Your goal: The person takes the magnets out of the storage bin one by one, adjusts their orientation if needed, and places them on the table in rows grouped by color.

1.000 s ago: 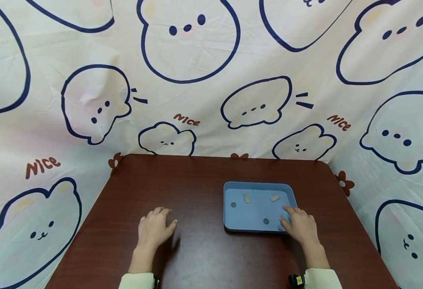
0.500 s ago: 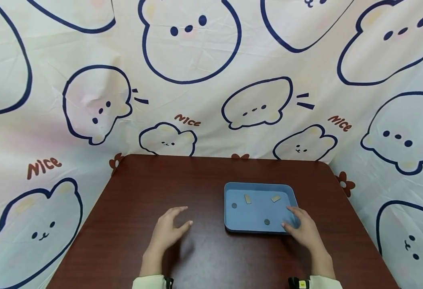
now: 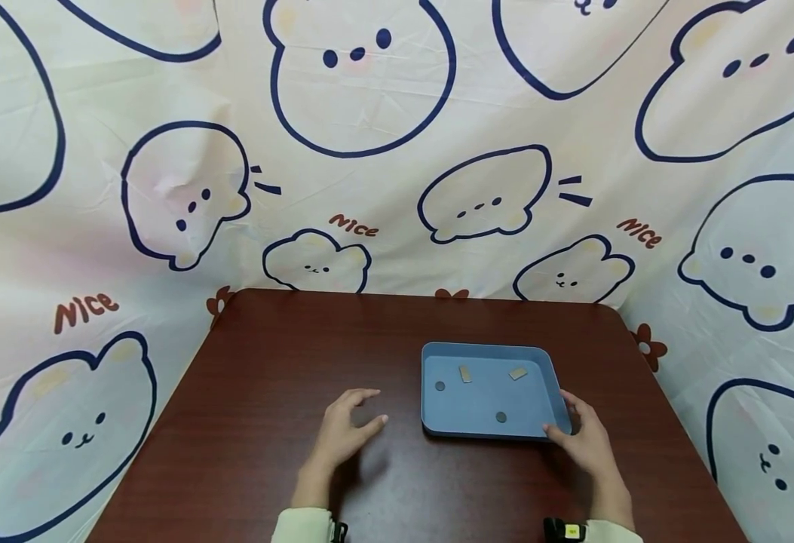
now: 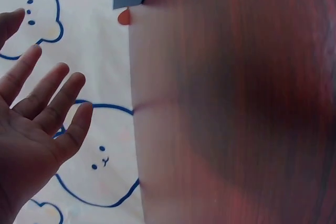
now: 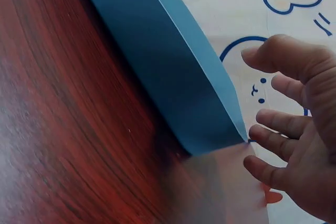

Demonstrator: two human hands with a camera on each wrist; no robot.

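A shallow blue tray point(image 3: 467, 411) sits on the brown table, right of the middle. Inside lie two small grey discs, one at the left point(image 3: 440, 386) and one near the front point(image 3: 501, 417), plus two beige rectangular pieces, one upper left point(image 3: 465, 374) and one upper right point(image 3: 518, 373). My right hand point(image 3: 590, 441) is at the tray's right front corner, thumb and fingers spread apart; whether it touches the rim I cannot tell. My left hand point(image 3: 342, 434) hovers left of the tray, fingers spread, holding nothing. The left wrist view shows its open palm point(image 4: 31, 140).
The dark brown table point(image 3: 342, 339) extends around the tray on all sides. A pale cloth point(image 3: 397, 188) printed with blue bear outlines hangs behind it and along both sides. Each wrist wears a black band, the right one point(image 3: 562, 530) with a yellow patch.
My left hand has moved right, toward the tray, and turned palm inward. My right hand has shifted from over the tray's right side outward to its right edge. The tray stays put.
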